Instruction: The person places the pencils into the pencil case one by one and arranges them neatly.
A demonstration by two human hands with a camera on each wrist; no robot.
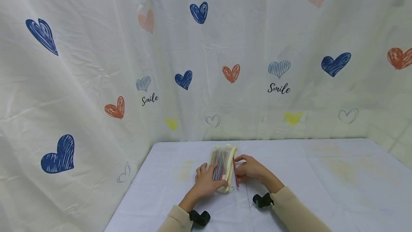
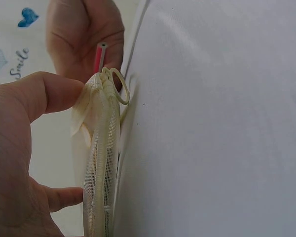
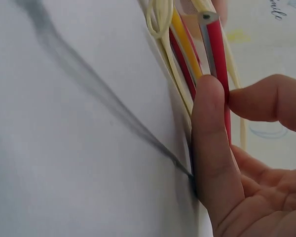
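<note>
A mesh pencil pouch (image 1: 230, 149) with cream edging lies on the table, with several pencils (image 1: 220, 157) showing through it. My left hand (image 1: 205, 181) rests on its near left part, fingers spread. In the left wrist view the thumb and one finger touch the pouch's upper face (image 2: 102, 148). Beside the pouch's right edge, my right hand (image 1: 252, 170) pinches a red-and-silver pencil (image 3: 218, 54) between thumb and fingers. Behind that pencil, a yellow pencil (image 3: 186, 42) and another red one show at the pouch's edge in the right wrist view.
A white cloth covers the table (image 1: 305, 189). A cream cord loop (image 2: 121, 85) hangs from the pouch's near end. Black wrist cameras (image 1: 200, 218) sit on both wrists. Behind the table hangs a white curtain (image 1: 244, 38) printed with hearts.
</note>
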